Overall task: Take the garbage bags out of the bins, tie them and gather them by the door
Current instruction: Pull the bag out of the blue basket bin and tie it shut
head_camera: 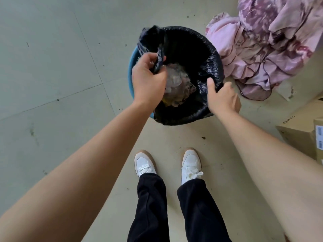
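1. Head view: black plastic garbage bag (190,49) lines round blue plastic bin (130,74) on tiled floor.
2. Left hand (147,81) pinches loosened strip at bin's left rim.
3. Right hand (222,98) curls over right rim.
4. Grips sit opposite each other; lift looks straight up.

Logo word on cardboard box (297,131) too blurred to read; white barcode label (319,137) illegible.

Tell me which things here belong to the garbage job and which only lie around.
Job: black garbage bag, blue bin, left hand gripping a bag strip, right hand gripping the bag's rim.
Lying about: pink cloth, cardboard boxes.
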`<state>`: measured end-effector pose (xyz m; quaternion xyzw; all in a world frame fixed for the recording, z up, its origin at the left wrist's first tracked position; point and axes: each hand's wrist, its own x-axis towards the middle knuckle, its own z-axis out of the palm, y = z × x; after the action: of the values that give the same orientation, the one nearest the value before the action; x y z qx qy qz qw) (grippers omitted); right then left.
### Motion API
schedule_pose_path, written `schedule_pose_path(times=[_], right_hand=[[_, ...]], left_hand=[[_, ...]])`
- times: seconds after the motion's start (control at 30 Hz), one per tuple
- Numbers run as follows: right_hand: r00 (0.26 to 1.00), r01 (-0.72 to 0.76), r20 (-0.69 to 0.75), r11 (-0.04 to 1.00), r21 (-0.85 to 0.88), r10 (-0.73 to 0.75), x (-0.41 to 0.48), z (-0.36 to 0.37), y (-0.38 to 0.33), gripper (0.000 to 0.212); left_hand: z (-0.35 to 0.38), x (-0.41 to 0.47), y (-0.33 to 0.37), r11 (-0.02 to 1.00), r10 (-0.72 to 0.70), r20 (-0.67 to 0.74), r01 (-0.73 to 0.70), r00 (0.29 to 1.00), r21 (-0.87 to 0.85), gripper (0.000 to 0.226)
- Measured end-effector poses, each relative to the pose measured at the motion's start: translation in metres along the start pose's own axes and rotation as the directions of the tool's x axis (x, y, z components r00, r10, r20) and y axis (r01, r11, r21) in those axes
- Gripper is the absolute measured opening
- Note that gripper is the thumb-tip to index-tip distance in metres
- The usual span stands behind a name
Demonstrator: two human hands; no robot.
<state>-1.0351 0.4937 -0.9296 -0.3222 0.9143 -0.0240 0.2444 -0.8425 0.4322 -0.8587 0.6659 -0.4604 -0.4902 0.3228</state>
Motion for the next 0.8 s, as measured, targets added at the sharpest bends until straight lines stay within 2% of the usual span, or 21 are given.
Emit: schedule_pose_path(times=[0.07, 0.17, 0.3, 0.43, 0.6, 0.8], right_hand=[[0.997, -0.033, -0.059, 0.991, 0.127, 0.041, 0.001, -0.020, 0.003, 0.050], [0.978, 0.150, -0.190, 0.920, 0.362, -0.085, -0.008, -0.059, -0.010, 0.036], [0.941, 0.314, -0.271, 0.825, 0.470, -0.203, -0.031, -0.126, -0.045, 0.031], [0.915, 0.397, -0.268, 0.787, 0.472, -0.300, -0.055, -0.206, -0.080, 0.030], [0.860, 0.510, -0.301, 0.713, 0.480, -0.412, -0.111, -0.288, -0.111, 0.028], [0.804, 0.583, -0.181, 0.691, 0.428, -0.566, -0.188, -0.357, -0.146, 0.026]], left_hand=[[-0.008, -0.005, 0.006, 1.000, -0.019, -0.031, 0.018, 0.999, -0.017, 0.027], [-0.021, -0.015, 0.026, 1.000, -0.014, -0.083, 0.013, 0.996, -0.009, 0.029], [-0.041, -0.023, 0.071, 0.999, -0.005, -0.077, 0.008, 0.997, 0.042, 0.025], [-0.065, -0.041, 0.133, 0.992, -0.055, -0.119, 0.068, 0.991, 0.110, 0.022], [-0.123, -0.084, 0.215, 0.974, -0.106, -0.253, 0.152, 0.962, 0.170, 0.039], [-0.219, -0.146, 0.292, 0.932, 0.032, -0.346, 0.097, 0.938, 0.350, 0.023]])
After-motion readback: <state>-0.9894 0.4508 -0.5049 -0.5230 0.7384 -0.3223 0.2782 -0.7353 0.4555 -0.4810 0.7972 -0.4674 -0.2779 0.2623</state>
